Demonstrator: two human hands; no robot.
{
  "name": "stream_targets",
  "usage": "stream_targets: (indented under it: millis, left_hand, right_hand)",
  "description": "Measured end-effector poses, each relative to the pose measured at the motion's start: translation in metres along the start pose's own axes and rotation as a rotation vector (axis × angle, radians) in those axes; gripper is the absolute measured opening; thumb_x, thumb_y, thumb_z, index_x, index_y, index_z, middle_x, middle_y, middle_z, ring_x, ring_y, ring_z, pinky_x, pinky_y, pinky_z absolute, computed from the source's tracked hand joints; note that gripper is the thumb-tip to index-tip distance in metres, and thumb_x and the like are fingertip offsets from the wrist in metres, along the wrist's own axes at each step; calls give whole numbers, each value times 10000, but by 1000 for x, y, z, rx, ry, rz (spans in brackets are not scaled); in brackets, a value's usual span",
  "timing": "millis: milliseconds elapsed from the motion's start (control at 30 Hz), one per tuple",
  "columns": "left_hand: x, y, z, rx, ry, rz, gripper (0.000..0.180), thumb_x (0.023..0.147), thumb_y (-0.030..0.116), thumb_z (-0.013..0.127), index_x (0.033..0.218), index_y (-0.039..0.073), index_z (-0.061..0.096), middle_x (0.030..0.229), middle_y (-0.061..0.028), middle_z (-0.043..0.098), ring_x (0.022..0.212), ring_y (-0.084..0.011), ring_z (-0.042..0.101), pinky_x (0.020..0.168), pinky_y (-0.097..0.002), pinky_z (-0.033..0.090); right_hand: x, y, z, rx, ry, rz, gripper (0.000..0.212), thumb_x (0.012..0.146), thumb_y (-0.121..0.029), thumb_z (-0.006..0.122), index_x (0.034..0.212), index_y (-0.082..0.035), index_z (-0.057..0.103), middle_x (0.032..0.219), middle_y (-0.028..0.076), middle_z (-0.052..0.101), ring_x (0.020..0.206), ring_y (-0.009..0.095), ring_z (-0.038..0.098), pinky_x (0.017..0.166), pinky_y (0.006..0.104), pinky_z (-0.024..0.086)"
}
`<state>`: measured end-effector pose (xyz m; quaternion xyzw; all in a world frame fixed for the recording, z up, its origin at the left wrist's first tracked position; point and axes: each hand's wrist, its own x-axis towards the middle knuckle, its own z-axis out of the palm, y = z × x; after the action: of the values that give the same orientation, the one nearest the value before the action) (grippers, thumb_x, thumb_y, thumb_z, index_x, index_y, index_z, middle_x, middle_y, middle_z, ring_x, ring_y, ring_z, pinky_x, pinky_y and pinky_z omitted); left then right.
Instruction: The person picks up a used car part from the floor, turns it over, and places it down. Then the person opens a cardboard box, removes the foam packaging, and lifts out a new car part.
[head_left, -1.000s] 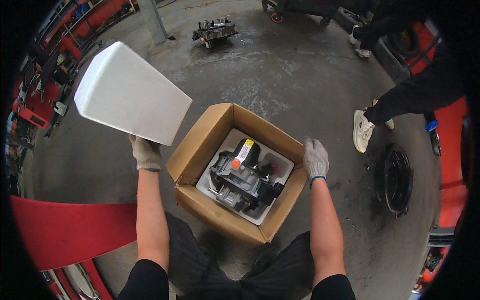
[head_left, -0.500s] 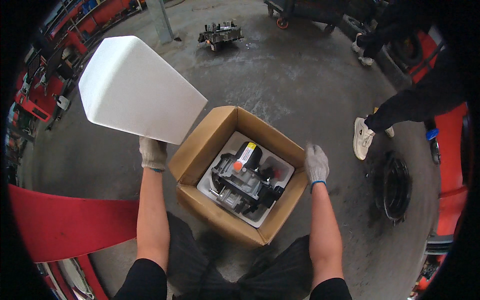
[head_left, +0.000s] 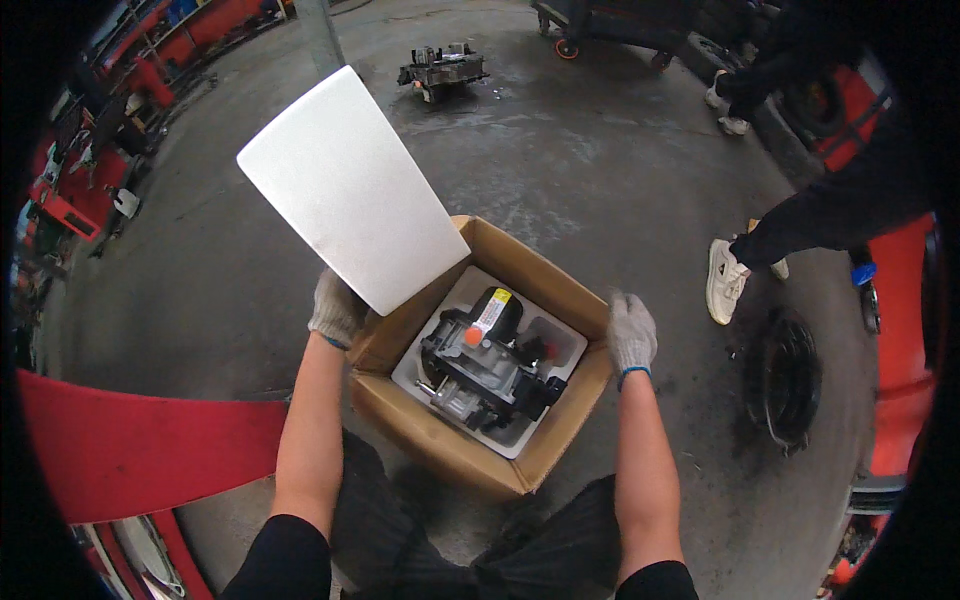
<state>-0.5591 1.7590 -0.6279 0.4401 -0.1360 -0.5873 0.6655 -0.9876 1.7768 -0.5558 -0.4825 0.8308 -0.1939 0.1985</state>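
White foam slab (head_left: 350, 190) moved right; flat, fine-grained.

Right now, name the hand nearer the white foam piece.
Left: the left hand holds the foam piece at its lower edge; the right hand is across the box from it.

A white slab (head_left: 350, 190) (tilted) overlaps an open cardboard box (head_left: 432, 430) holding a machine part (head_left: 480, 362).
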Motion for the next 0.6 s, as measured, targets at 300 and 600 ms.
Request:
stream_targets:
  millis: [300,600]
  left_hand:
    - [-26,19,29,-57,-11,-128,516,1036,409,485,1423,69,520,1385,-131,616,1257,-301,579,1045,-445,482]
    - [29,-3,-63,1227,-188,769,508,1025,368,516,1440,75,496,1391,-111,606,1303,-279,559,1001,-428,502]
  right_hand:
    - [4,3,5,-4,14,-16,550,988,-517,464,1180,-55,691,1197,226,688,1145,427,626,964,510,475]
    - [5,0,9,15,8,-22,543,976,-525,481,1162,-64,700,1185,227,688,1133,429,627,958,505,480]
